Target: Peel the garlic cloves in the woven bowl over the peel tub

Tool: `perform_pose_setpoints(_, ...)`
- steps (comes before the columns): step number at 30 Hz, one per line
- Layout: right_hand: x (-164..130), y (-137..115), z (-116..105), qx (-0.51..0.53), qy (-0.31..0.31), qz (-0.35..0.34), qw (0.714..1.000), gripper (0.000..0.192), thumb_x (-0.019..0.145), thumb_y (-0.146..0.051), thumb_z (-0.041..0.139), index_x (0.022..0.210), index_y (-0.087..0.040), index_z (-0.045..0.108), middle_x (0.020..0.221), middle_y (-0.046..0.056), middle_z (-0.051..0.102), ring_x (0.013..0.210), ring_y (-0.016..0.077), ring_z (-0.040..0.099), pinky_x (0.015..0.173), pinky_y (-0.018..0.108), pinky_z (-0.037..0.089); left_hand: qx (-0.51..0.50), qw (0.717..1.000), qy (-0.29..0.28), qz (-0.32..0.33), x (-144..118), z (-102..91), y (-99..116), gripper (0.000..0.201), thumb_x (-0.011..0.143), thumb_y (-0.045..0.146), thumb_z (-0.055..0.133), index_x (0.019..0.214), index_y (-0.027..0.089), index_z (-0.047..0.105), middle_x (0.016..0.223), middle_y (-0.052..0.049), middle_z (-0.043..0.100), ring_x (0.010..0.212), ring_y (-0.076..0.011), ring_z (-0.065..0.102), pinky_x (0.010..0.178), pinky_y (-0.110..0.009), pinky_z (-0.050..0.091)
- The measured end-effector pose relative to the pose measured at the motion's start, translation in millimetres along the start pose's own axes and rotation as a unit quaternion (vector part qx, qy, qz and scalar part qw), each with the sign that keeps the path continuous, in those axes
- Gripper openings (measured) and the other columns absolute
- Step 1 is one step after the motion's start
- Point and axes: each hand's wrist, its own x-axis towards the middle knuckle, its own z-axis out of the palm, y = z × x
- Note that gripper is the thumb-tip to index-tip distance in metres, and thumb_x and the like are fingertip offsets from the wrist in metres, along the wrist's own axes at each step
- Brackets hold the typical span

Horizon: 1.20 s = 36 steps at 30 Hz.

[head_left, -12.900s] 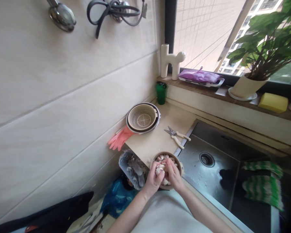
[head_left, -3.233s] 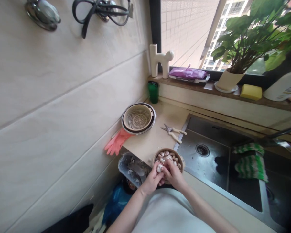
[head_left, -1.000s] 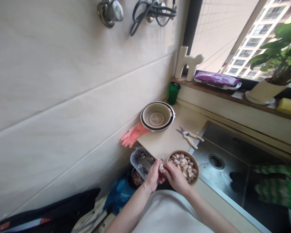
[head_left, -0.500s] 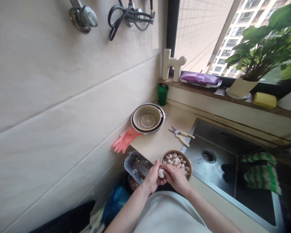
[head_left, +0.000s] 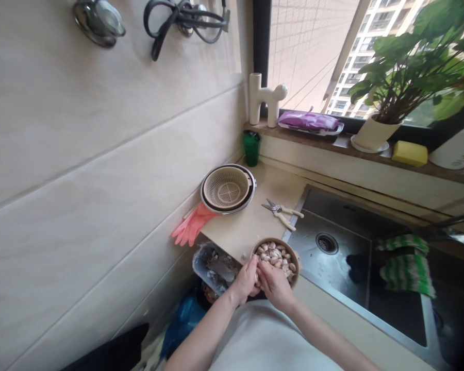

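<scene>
Close together in front of my body, my left hand (head_left: pixel 244 284) and my right hand (head_left: pixel 274 284) close around a garlic bulb (head_left: pixel 257 278). Fingers hide nearly all of the bulb. Just beyond my right hand stands a tan bowl (head_left: pixel 298 264) filled with loose garlic cloves (head_left: pixel 275 252), their pale skins still on. Below and left of my left hand, a grey translucent bin (head_left: pixel 197 268) holds papery garlic skins (head_left: pixel 217 265).
Pruning shears (head_left: pixel 280 210) with cream handles lie by the steel sink (head_left: pixel 313 226). A beige colander (head_left: pixel 228 186) sits inside a larger basin near the wall, pink rubber gloves (head_left: pixel 193 224) beside it. A green cup (head_left: pixel 251 148) stands in the corner; a striped cloth (head_left: pixel 408 273) hangs over the sink divider.
My hands have closed tighter over the garlic bulb, which showed white between them before and is now mostly covered. The camera view has shifted slightly right.
</scene>
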Motion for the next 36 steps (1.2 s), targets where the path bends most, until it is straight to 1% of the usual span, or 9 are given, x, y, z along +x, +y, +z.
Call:
perform_pose_setpoints(7,-1,10,5,0.098,0.029,0.034,0.994,0.03,0.096,-0.031,0.029,0.074,-0.021,0.046,0.066,0.0,0.052,0.059,0.0134,0.046,0.057,0.025,0.036,0.073,0.997,-0.031,-0.017,6,-0.2,5,0.061,0.067,0.081,0.039,0.068,0.02,0.047,0.034,0.009,0.036,0.026,-0.0031,0.02,0.033,-0.017,0.008)
perform_pose_setpoints(14,4,28,1,0.184,0.026,0.09,0.978,0.035,0.094,-0.043,0.033,0.075,-0.021,0.051,0.067,0.001,0.054,0.062,0.0151,0.051,0.059,0.027,0.041,0.08,0.988,-0.111,-0.073,11,-1.4,15,0.065,0.069,0.081,0.039,0.075,0.018,0.053,0.038,0.007,0.042,0.026,-0.0014,0.019,0.034,-0.017,0.005)
perform_pose_setpoints(16,5,29,-4,0.181,0.019,0.105,0.978,0.036,0.095,-0.043,0.032,0.075,-0.021,0.052,0.065,0.0,0.054,0.061,0.0146,0.05,0.059,0.026,0.04,0.066,0.991,-0.103,-0.046,14,-0.3,15,0.067,0.067,0.081,0.042,0.077,0.017,0.055,0.04,0.007,0.044,0.026,-0.0018,0.024,0.034,-0.017,0.008)
perform_pose_setpoints(18,4,27,-10,0.178,0.009,0.117,0.977,0.028,0.095,-0.04,0.035,0.086,-0.021,0.054,0.067,-0.001,0.056,0.062,0.0144,0.052,0.06,0.026,0.041,0.04,0.995,-0.087,-0.019,17,1.4,14,0.067,0.065,0.081,0.046,0.077,0.016,0.056,0.042,0.007,0.044,0.027,-0.0023,0.029,0.033,-0.017,0.012)
perform_pose_setpoints(21,3,24,-15,0.147,0.009,0.099,0.984,0.017,0.092,-0.034,0.044,0.1,-0.022,0.053,0.07,-0.001,0.058,0.062,0.0142,0.053,0.059,0.025,0.041,0.018,0.997,-0.077,-0.025,18,3.8,14,0.065,0.064,0.08,0.048,0.072,0.016,0.054,0.042,0.007,0.044,0.027,-0.0024,0.031,0.032,-0.017,0.012)
perform_pose_setpoints(26,5,27,-17,0.063,0.046,0.024,0.997,0.019,0.091,-0.022,0.042,0.099,-0.021,0.059,0.092,0.006,0.066,0.084,0.0185,0.058,0.075,0.03,0.043,0.015,0.992,-0.088,-0.09,12,5.1,19,0.063,0.065,0.081,0.046,0.065,0.018,0.048,0.04,0.006,0.044,0.025,-0.0016,0.027,0.032,-0.017,0.005)
perform_pose_setpoints(30,7,29,-16,0.081,0.092,0.057,0.991,0.02,0.089,-0.025,0.045,0.081,-0.019,0.062,0.074,0.004,0.065,0.071,0.0179,0.058,0.067,0.029,0.043,0.017,0.991,-0.09,-0.101,11,5.3,17,0.061,0.067,0.078,0.048,0.071,0.017,0.051,0.042,0.007,0.045,0.026,-0.0021,0.03,0.033,-0.016,0.006)
perform_pose_setpoints(33,5,24,-16,0.096,0.118,0.081,0.985,0.019,0.089,-0.027,0.046,0.084,-0.019,0.062,0.077,0.005,0.065,0.072,0.0177,0.058,0.068,0.029,0.044,0.014,0.997,-0.039,-0.071,13,7.2,13,0.062,0.067,0.079,0.046,0.07,0.017,0.051,0.043,0.007,0.045,0.028,-0.0032,0.035,0.033,-0.016,0.01)
perform_pose_setpoints(36,4,19,-15,0.089,0.097,0.072,0.989,0.012,0.086,-0.028,0.052,0.089,-0.019,0.06,0.079,0.005,0.064,0.072,0.0176,0.056,0.066,0.028,0.043,0.033,0.999,0.003,-0.023,15,10.8,8,0.066,0.067,0.082,0.039,0.071,0.018,0.051,0.045,0.006,0.045,0.029,-0.0041,0.036,0.032,-0.017,0.014)
